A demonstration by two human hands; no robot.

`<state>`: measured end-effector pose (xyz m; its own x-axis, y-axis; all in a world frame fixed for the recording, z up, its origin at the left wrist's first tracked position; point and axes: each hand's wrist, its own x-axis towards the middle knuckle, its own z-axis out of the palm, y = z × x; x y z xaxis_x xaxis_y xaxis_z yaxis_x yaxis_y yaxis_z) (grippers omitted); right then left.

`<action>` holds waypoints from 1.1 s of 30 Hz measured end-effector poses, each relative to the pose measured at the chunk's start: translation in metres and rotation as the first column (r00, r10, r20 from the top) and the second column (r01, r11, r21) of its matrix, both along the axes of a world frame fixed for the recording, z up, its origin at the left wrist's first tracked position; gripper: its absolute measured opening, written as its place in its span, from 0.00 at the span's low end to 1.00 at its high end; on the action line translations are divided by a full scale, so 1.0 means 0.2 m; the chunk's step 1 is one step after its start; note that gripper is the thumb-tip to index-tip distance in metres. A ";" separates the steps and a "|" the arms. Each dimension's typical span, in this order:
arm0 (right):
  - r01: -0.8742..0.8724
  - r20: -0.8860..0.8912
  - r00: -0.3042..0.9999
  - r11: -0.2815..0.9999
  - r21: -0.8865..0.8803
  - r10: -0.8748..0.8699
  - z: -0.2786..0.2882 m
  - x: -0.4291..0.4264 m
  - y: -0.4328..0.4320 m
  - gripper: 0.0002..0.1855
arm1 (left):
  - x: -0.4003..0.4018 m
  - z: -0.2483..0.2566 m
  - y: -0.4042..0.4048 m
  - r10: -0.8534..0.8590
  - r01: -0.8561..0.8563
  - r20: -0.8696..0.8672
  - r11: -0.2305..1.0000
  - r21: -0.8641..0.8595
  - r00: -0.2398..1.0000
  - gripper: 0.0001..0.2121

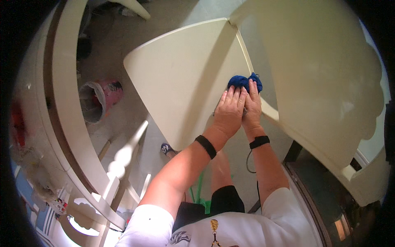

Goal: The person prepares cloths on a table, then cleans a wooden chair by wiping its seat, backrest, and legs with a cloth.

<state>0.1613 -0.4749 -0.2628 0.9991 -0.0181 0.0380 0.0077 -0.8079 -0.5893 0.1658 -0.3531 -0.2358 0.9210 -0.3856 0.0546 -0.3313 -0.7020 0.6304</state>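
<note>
A blue cloth [239,81] is bunched on a cream-painted chair seat [172,71], close to the seat's right edge. My left hand [230,106] presses down on it with the fingers stretched out, its side overlapping my right hand [253,103]. The right fingers also rest on the cloth, the longest reaching over its knotted right end. A greyish edge of some material shows beneath the palms; what it is stays hidden. Each wrist wears a black band, and a thin cord hangs by the right one.
Right of the seat rises a large cream panel with a scalloped edge [324,77], apparently the chair's backrest. A round cream tabletop [66,92] curves along the left. A pink bucket [112,92] lies tipped on the floor. Turned wooden legs [122,157] stand at lower left.
</note>
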 end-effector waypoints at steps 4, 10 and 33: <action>-0.091 0.073 0.993 0.996 -0.022 0.092 0.04 0.42 0.03 0.18 | 0.37 0.05 0.04 0.059 -0.059 -0.021 0.998 -0.005 0.998 0.25; -0.155 0.179 0.965 0.970 -0.187 0.189 -0.02 0.95 0.19 0.18 | 0.86 0.03 0.21 0.067 -0.061 -0.025 0.978 0.199 0.997 0.29; -0.095 0.150 0.982 0.985 -0.142 0.116 0.02 0.93 0.25 0.20 | 0.87 -0.02 0.27 0.017 -0.025 0.059 0.989 0.144 0.998 0.29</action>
